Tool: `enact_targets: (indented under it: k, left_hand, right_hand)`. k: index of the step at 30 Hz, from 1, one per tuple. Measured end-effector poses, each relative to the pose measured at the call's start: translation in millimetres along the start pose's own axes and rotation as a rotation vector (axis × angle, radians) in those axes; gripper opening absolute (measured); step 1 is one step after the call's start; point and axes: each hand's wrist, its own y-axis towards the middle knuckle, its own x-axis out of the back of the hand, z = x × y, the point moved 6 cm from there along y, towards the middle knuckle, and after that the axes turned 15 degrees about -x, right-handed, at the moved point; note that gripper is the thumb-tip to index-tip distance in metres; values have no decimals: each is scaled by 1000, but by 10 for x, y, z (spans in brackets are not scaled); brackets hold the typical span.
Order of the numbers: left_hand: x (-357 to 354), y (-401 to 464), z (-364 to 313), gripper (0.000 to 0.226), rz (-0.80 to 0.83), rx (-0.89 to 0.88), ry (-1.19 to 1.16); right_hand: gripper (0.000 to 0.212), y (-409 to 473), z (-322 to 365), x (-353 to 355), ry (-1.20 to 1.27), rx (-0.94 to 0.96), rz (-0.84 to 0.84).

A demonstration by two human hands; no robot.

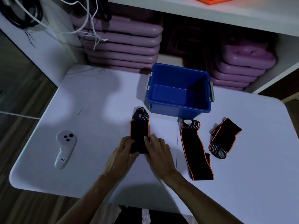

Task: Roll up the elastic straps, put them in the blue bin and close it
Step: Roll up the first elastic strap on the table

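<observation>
Both hands — left hand [124,151], right hand [157,151] — curl their fingers [146,140] around the near, seemingly rolled end of a strap [140,131] on the tabletop [97,97], before the open blue bin [179,109].

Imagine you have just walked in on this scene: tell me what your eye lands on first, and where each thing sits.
The open blue bin stands out first, empty, at the far middle of the white table. In front of it, the left hand and right hand grip the near end of a black strap edged in orange. Two more straps lie loose to the right, and a white controller rests at the left.
</observation>
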Motion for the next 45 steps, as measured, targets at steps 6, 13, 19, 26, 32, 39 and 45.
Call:
enact_targets:
  k: [6, 13, 19, 26, 32, 39, 45]
  left_hand:
    - [69, 16, 40, 46, 36, -22, 54]
    - [130, 168, 261, 36, 37, 170, -149]
    - [-70, 350, 231, 40, -77, 536, -110]
    - [-263, 269, 355, 54, -97, 823, -427]
    - [-200, 340, 385, 32, -2, 736, -368]
    - [-144, 491, 164, 25, -146, 633, -416]
    - [-130, 902, 27, 15, -186, 489, -441]
  right_hand:
    - [54, -1, 33, 52, 129, 99, 0]
    - [34, 109, -60, 244, 353, -84, 130]
    - [20, 204, -69, 216, 406, -344, 52]
    - [27, 162, -136, 264, 399, -300, 65]
    - [40, 48, -137, 204, 356, -292, 110]
    - [47, 76, -133, 125, 460, -382, 171]
    - [47, 348, -405, 252, 396, -451, 118]
